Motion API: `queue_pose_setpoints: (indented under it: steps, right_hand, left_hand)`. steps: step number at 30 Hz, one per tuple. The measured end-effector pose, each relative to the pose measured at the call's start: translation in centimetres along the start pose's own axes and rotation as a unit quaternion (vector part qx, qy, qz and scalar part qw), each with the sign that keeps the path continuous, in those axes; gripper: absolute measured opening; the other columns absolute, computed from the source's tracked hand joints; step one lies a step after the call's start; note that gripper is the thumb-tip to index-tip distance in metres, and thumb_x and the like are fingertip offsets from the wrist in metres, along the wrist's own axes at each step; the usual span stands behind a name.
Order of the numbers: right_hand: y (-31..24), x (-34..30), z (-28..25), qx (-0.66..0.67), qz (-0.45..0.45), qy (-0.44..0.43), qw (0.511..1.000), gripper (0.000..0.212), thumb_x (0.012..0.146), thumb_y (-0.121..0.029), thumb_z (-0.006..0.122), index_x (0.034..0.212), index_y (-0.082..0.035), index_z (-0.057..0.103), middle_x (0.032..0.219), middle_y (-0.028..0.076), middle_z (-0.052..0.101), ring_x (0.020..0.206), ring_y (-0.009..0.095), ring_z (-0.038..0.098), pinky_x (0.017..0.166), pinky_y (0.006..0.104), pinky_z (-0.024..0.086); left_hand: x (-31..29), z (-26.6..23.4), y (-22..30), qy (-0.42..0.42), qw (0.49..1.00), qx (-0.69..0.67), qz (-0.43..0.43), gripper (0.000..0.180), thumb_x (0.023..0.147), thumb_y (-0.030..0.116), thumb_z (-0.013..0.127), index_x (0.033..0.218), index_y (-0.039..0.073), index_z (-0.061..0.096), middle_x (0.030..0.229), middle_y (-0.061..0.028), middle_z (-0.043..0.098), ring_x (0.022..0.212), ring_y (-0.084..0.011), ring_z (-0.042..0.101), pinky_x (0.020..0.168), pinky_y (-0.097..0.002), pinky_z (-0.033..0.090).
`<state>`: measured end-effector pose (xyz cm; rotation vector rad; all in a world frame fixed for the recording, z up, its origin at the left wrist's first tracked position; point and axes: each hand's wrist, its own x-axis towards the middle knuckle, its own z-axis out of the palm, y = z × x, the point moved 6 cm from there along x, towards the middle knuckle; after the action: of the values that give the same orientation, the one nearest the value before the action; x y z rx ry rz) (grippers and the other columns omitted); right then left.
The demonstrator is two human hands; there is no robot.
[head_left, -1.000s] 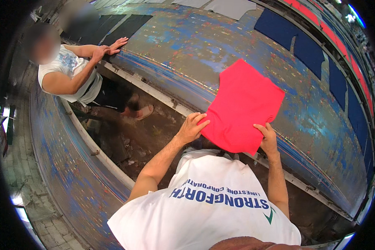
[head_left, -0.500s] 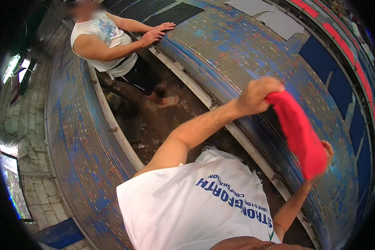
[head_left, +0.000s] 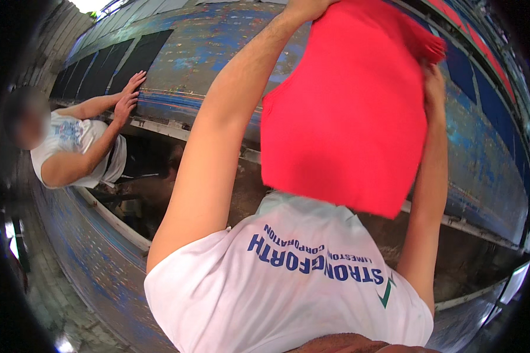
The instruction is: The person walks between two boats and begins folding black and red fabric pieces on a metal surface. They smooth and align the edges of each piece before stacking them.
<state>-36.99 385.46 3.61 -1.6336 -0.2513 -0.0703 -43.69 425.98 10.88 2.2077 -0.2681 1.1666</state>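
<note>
A red piece of fabric, cut with curved edges like a garment panel, hangs spread out in front of my chest. Its upper left edge is gripped by my left hand, which is partly cut off by the top of the picture. On the other side, my right hand holds the fabric's upper right edge, where the cloth bunches; some of those fingers are hidden behind it. The lower edge dangles free above the aisle, covering part of the long paint-stained table.
At the left a person rests both hands on the table's edge. Near them lie black fabric pieces; blue pieces lie along the right. A narrow aisle separates this table from another stained table at the lower left.
The red fabric, earlier folded narrow and lower right, is now lifted and spread wide between my raised hands. My view has turned, so the other person appears farther left and lower.
</note>
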Motion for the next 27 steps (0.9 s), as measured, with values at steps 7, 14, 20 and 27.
queue_pose_setpoints:
  steps: [7,14,20,27]
  right_hand:
    - [17.1,-9.8,-2.3,-0.276,0.119,-0.080,0.951,0.079,0.102,-0.046,0.077,0.160,-0.001,0.048,0.148,0.025,0.063,0.130,0.032,0.066,0.108,0.0441,0.053]
    - [18.6,-24.2,-2.9,-0.331,0.108,-0.155,0.925,0.067,0.103,-0.030,0.076,0.156,0.001,0.051,0.151,0.029,0.059,0.139,0.040,0.059,0.116,0.0456,0.048]
    - [16.2,-27.0,0.1,-0.382,0.104,-0.109,0.912,0.073,0.102,-0.027,0.076,0.161,0.002,0.043,0.156,0.031,0.049,0.146,0.043,0.050,0.123,0.0477,0.041]
    - [10.6,-27.5,6.5,-0.389,-0.043,-0.106,0.914,0.066,0.100,-0.026,0.079,0.155,-0.001,0.053,0.144,0.028,0.058,0.135,0.039,0.058,0.114,0.0456,0.049]
  left_hand:
    - [-21.3,0.4,-7.4,-0.307,0.913,0.029,-0.268,0.070,0.100,0.051,0.074,0.145,-0.001,0.060,0.119,-0.0279,0.077,0.114,-0.0476,0.073,0.100,-0.0528,0.056]
    - [-40.5,-4.2,3.0,-0.376,0.816,0.040,-0.437,0.063,0.101,0.046,0.076,0.135,-0.006,0.064,0.112,-0.0240,0.078,0.103,-0.0377,0.077,0.093,-0.0458,0.059]
    - [-43.0,-2.8,5.3,-0.275,0.790,-0.009,-0.548,0.057,0.094,0.036,0.086,0.130,-0.006,0.069,0.119,-0.0215,0.080,0.106,-0.0284,0.078,0.094,-0.0409,0.060]
    - [-41.8,-1.3,6.3,-0.271,0.835,-0.127,-0.462,0.049,0.090,0.031,0.088,0.125,0.001,0.070,0.109,-0.0130,0.073,0.099,-0.0251,0.068,0.090,-0.0385,0.055]
